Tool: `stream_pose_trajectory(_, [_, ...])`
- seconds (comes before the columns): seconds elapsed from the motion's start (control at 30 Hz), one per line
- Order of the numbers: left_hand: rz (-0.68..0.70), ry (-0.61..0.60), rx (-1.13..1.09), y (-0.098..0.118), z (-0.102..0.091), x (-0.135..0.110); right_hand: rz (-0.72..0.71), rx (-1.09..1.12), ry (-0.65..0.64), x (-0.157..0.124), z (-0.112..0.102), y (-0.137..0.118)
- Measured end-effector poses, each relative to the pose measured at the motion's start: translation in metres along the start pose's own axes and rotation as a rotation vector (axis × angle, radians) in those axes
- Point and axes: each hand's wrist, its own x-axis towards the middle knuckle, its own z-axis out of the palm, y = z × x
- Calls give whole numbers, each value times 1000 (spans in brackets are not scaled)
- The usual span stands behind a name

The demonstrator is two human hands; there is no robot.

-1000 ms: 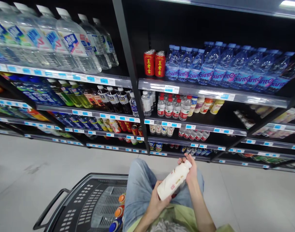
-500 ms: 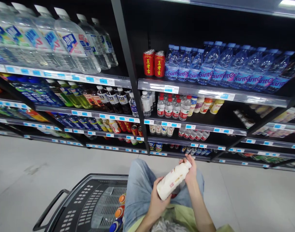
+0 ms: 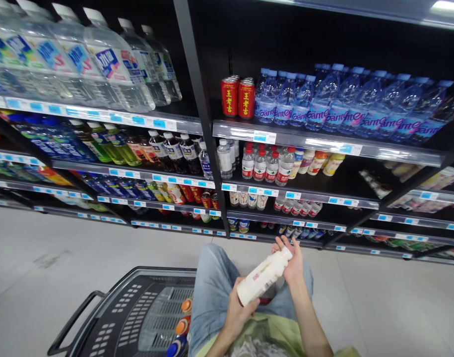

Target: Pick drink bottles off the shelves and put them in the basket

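A white drink bottle (image 3: 264, 275) with small red and gold print lies slanted across my lap, its white cap (image 3: 287, 253) toward the upper right. My left hand (image 3: 238, 308) is wrapped round the lower end of it. By the cap is my right hand (image 3: 292, 263), palm toward the bottle and fingers stretched out. The cap end rests against or just in front of that palm; I cannot tell how firmly they touch.
A dark grey shopping basket (image 3: 126, 297) stands on the floor at my left, with orange-capped bottles (image 3: 182, 326) and a blue-capped bottle (image 3: 176, 345) in it. Ahead, a shelf rack (image 3: 191, 64) bears water bottles (image 3: 331, 106), red cans (image 3: 237, 97) and other drinks.
The bottle has shifted slightly left and turned about its length, so its print shows differently. My right hand's fingers have loosened from the cap and straightened.
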Motion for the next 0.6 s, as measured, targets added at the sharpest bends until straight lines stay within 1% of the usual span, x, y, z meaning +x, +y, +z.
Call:
stream_pose_trajectory(0.07, [-31,-45,-66,-1,-1,-2,8,3,1,0,0,0])
stream_pose_trajectory(0.13, [-55,-61,-83,-1,-2,-3,15,9,5,0,0,1])
stream_pose_trajectory(0.27, [-112,-71,-71,-3,-3,-3,21,15,0,1,-2,1])
stream_pose_trajectory(0.43, [-175,-51,-76,-14,-5,0,9,-22,-44,2,-6,1])
stream_pose_trajectory(0.5, [-171,-56,-85,-17,-5,0,7,-24,-43,2,-6,1])
stream_pose_trajectory(0.6, [-109,-72,-95,-15,-5,0,3,-28,-26,3,-4,1])
